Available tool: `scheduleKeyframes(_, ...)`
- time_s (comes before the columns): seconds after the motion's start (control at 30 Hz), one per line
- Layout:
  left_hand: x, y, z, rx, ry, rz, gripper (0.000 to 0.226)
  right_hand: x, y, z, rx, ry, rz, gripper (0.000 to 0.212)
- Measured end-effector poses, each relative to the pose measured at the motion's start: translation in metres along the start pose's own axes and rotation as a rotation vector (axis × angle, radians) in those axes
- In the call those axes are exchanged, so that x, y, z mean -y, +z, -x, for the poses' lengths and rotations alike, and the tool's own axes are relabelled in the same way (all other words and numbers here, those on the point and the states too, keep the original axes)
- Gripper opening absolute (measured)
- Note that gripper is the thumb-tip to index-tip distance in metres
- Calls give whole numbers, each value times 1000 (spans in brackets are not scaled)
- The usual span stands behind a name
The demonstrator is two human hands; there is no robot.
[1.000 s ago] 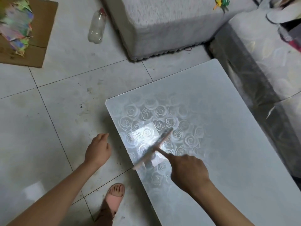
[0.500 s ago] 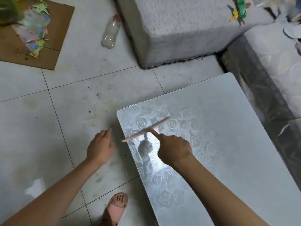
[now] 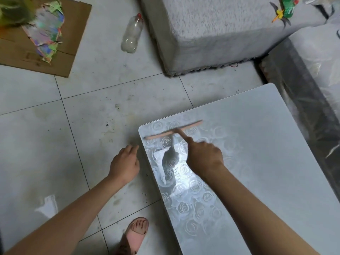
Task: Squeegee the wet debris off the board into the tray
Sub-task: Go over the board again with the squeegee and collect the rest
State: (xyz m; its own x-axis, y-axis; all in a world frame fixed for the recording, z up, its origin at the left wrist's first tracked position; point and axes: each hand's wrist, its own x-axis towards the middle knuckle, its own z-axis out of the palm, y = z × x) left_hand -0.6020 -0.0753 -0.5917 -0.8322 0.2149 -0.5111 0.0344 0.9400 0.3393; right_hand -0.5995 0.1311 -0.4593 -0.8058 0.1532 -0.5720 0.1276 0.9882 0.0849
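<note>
A pale tiled floor (image 3: pixel 92 116) fills the left of the scene, scattered with dark specks. On its right lies the glossy white board (image 3: pixel 266 162), printed with roses along its left side. A grey upholstered block (image 3: pixel 211 34) stands beyond the board's far edge. A sheet of cardboard (image 3: pixel 73 34) lies at the far left and carries torn coloured paper (image 3: pixel 47 34).

The person's right grip (image 3: pixel 204 155) is over the board and clasps the handle of the pink squeegee (image 3: pixel 165 134), index finger stretched along it. The blade lies across the board's far-left corner, its left end at the left edge. The left grip (image 3: pixel 125 164) is released, fingers loose, over the floor just beside that edge; whether it touches the tiles cannot be told.

A clear plastic bottle (image 3: pixel 131 34) lies on the floor near the grey block. A foot in a pink sandal (image 3: pixel 136 234) is at the near edge.
</note>
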Motion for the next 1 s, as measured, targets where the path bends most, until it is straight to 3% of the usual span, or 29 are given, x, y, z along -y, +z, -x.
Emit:
scheduleKeyframes(0.17, -11, 5, 3, 89, 1, -69, 55, -20, 40, 78, 83, 28, -11, 94)
scheduleKeyframes(0.3, -20, 6, 3, 141, -3, -132, 52, -21, 22, 86, 183, -9, 17, 81)
scheduleKeyframes(0.47, -19, 4, 0, 156, -8, -171, 57, 1, -22, 7, -47, -5, -29, 79)
scheduleKeyframes(0.63, -3, -1, -1, 139, -36, -184, 63, 7, -4, -25, -53, 19, -95, 79)
scheduleKeyframes(0.73, 0, -3, 0, 133, -42, -183, 62, -18, 47, 12, -134, 76, -145, 72)
scheduleKeyframes(0.87, -12, -2, 4, 133, -13, -190, 65, -52, 116, 92, -65, 163, -196, 69)
scheduleKeyframes(1.0, -31, 3, 11, 131, 75, -192, 65, -70, 120, 141, -1, 193, -250, 63)
